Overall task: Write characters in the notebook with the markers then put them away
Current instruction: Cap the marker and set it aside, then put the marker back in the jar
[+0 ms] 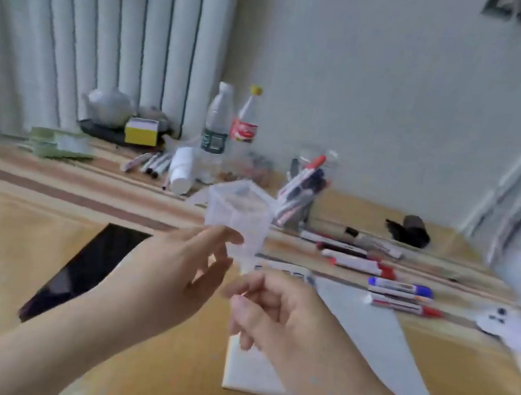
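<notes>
Above the yellow wooden bench, the left hand pinches the lower part of a clear, square plastic container between thumb and fingertips, while the right hand hangs just beside it with fingers curled; blur hides whether they grip anything. The open white paper notebook lies on the bench under the right hand, several red, black and blue capped markers lie loose beyond it, and more stand in a clear round jar.
</notes>
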The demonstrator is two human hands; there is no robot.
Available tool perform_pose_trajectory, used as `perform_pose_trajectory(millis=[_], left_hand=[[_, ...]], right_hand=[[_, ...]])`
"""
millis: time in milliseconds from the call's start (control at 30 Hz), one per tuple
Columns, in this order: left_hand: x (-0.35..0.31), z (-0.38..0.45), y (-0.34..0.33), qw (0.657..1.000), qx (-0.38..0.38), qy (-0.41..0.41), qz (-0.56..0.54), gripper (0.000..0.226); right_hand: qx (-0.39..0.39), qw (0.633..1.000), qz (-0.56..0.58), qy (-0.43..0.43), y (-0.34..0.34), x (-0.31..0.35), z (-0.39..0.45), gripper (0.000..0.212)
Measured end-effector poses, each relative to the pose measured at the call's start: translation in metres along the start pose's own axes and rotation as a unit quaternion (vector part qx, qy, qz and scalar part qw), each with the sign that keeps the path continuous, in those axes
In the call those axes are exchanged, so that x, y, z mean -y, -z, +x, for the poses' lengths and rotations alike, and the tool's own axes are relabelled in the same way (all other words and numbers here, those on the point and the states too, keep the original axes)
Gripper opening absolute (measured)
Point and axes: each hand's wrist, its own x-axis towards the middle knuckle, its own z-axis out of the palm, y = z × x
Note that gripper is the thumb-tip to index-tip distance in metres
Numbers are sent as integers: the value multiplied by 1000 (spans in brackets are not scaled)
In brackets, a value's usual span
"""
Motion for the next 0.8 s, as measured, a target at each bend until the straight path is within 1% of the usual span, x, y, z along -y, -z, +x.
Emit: perform_pose_trajectory(millis=[100,200,267,333,400,467,567,633,700,800], left_hand=[[-24,46,-52,998,34,-25,-43,27],[-48,78,-104,994,61,-64,-64,24],[-57,94,-132,992,83,-59,-74,24],[-60,102,-154,990,95,-29,-96,25],[-58,105,-170,990,88,-1,-111,23],[-52,102,-182,990,66,25,-124,24],[-45,95,-189,981,39,83,-170,14],[-41,93,-187,975,43,103,-194,17],[-38,91,-183,972,42,106,-208,19],[-33,91,-178,968,43,109,-220,24]], right_hand=[[-106,994,-34,-21,67,-28,-6,10],[-194,971,-125,-66,127,-71,-9,6],[-238,948,-188,-95,159,-99,-8,5],[-264,925,-251,-111,182,-122,-1,10],[-262,907,-313,-104,198,-138,14,16],[-243,890,-376,-90,207,-148,34,23],[-200,866,-451,-78,211,-158,64,29],[-172,856,-478,-95,212,-163,79,28],[-150,849,-494,-114,212,-167,89,21],[-102,826,-543,-112,214,-167,97,14]])
